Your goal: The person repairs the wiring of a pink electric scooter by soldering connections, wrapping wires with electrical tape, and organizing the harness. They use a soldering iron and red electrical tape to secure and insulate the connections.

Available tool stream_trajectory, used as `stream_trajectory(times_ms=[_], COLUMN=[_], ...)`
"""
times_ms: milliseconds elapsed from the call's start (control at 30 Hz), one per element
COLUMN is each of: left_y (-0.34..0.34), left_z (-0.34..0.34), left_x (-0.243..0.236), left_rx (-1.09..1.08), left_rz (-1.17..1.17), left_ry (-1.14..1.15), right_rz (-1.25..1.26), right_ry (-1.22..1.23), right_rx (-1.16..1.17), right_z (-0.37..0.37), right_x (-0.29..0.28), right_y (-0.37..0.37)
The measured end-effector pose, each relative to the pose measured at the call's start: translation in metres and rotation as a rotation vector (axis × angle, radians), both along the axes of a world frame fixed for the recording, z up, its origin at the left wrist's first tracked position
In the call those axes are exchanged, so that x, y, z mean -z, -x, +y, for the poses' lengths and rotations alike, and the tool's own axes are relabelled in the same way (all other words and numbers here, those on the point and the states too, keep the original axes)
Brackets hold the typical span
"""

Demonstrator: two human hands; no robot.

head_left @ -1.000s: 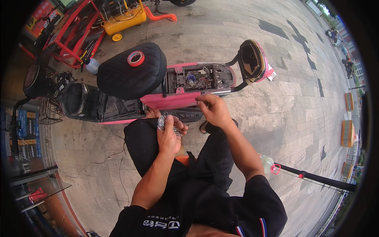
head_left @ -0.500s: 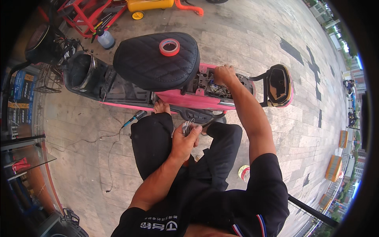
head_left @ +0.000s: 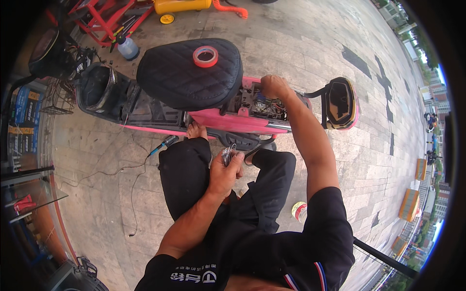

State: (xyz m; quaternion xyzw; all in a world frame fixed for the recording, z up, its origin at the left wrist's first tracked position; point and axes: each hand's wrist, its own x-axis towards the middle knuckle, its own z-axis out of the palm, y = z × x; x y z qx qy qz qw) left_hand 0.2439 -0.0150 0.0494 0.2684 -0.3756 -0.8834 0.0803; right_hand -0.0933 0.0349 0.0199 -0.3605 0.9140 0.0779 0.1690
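Note:
In front of me stands a pink electric scooter [head_left: 218, 119], its black quilted seat [head_left: 184, 80] displaced forward from the rear body. My left hand [head_left: 226, 174] is closed round a small coil of silvery wire [head_left: 226, 155], held above my lap. My right hand [head_left: 275, 88] reaches to the far side of the open rear compartment, over a tangle of wires [head_left: 269, 107]. Its fingers are curled, and whatever they grip is hidden beneath them. A roll of red tape [head_left: 205, 56] lies on the seat.
A blue-handled soldering iron [head_left: 163, 144] and its cord lie on the paving at left. Beyond the scooter are a spray bottle [head_left: 128, 48], a red rack [head_left: 104, 22] and a yellow tank [head_left: 182, 5]. A small round container [head_left: 299, 211] sits by my right knee.
The whole view has shifted slightly left. My right hand has moved a little over the compartment and more wires show beside it. My left hand still holds the wire coil.

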Motion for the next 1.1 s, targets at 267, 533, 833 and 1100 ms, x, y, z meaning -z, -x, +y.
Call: stream_trajectory(times_ms=[267,533,833,1100], left_y=[0.009,0.017,0.008,0.017], left_z=[-0.012,-0.024,-0.052,-0.060], left_x=[-0.013,-0.072,-0.107,-0.098], left_rx=[-0.115,-0.129,0.252,-0.153], left_rz=[0.139,0.345,0.292,0.368], left_ry=[0.527,1.421,0.346,0.068], right_rz=[-0.110,-0.674,-1.158,-1.021], right_ry=[0.377,0.425,1.227,1.821], right_rx=[-0.176,-0.293,-0.110,0.300], right_z=[0.034,0.046,0.044,-0.022], right_x=[-0.112,-0.191,-0.177,-0.132], right_y=[-0.045,-0.150,-0.196,-0.249])
